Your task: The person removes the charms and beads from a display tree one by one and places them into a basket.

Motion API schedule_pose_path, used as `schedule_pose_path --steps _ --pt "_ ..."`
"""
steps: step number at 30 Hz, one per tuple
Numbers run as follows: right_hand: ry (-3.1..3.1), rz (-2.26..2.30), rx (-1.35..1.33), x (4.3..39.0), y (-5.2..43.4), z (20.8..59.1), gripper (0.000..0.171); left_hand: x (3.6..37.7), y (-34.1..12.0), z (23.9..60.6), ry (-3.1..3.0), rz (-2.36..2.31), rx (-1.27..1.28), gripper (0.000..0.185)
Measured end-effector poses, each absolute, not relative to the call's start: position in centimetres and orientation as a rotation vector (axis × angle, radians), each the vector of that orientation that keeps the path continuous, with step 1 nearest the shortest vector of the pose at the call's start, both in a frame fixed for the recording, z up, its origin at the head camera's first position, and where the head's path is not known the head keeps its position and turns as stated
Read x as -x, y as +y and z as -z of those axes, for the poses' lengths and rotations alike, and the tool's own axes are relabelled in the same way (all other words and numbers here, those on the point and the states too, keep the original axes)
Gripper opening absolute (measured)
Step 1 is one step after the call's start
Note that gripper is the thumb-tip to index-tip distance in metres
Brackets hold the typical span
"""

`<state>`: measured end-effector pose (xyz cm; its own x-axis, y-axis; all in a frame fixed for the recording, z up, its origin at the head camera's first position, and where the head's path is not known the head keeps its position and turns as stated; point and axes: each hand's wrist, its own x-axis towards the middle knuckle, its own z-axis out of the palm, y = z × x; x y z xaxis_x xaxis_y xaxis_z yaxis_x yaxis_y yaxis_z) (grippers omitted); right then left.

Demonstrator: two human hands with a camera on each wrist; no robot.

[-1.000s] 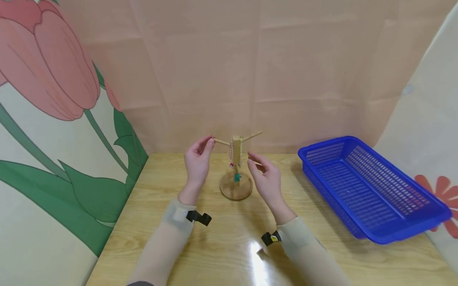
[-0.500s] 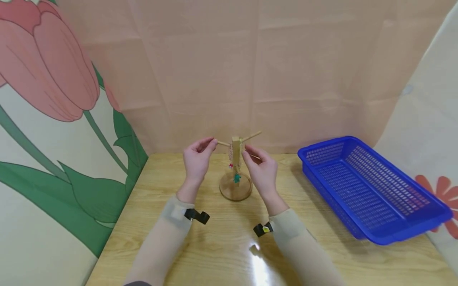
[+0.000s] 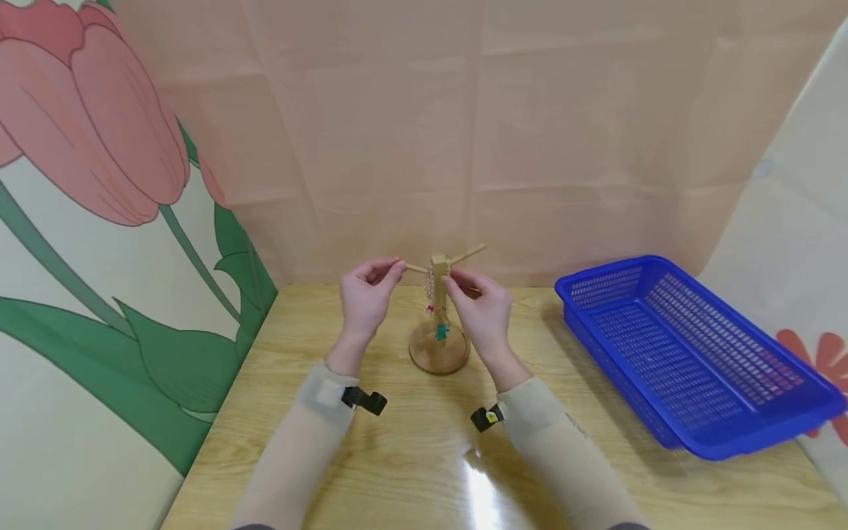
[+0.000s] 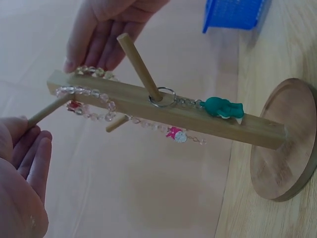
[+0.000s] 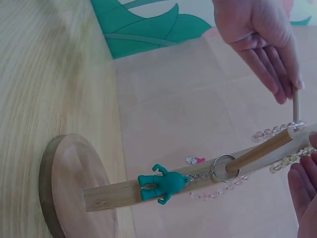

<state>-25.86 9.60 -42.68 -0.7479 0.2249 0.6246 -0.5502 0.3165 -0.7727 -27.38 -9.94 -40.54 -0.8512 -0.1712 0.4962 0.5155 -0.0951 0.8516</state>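
Right hand has closed in on the bead string.

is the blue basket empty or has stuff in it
Empty: the blue basket shows only bare mesh floor and walls in the head view.

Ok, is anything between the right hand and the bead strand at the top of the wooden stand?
Nothing visible. The right hand is already at the post's top, its fingertips right at the bead strand. The teal figure keychain hangs lower on its own peg, clear of the fingers. The left hand pinches a side peg's tip.
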Motion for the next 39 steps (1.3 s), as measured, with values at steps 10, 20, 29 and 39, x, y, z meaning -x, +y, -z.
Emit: schedule_pose_path --steps 10,20,29,39 --pt "-1.956 -1.536 -0.279 26.0 9.6 42.1 0.011 27.1 -10.2 41.0 -1.787 1.92 0.36 0.014" --pt "-1.969 -1.448 -0.341 26.4 10.6 40.1 0.009 27.2 -9.9 40.4 -1.802 1.891 0.382 0.014" --pt "-2.011 -1.372 -0.349 26.6 11.7 39.3 0.011 27.3 -9.9 40.2 -1.818 1.914 0.387 0.015" --pt "-2.05 -1.321 -0.369 26.7 12.6 38.2 0.012 27.2 -10.1 40.3 -1.824 1.929 0.383 0.015"
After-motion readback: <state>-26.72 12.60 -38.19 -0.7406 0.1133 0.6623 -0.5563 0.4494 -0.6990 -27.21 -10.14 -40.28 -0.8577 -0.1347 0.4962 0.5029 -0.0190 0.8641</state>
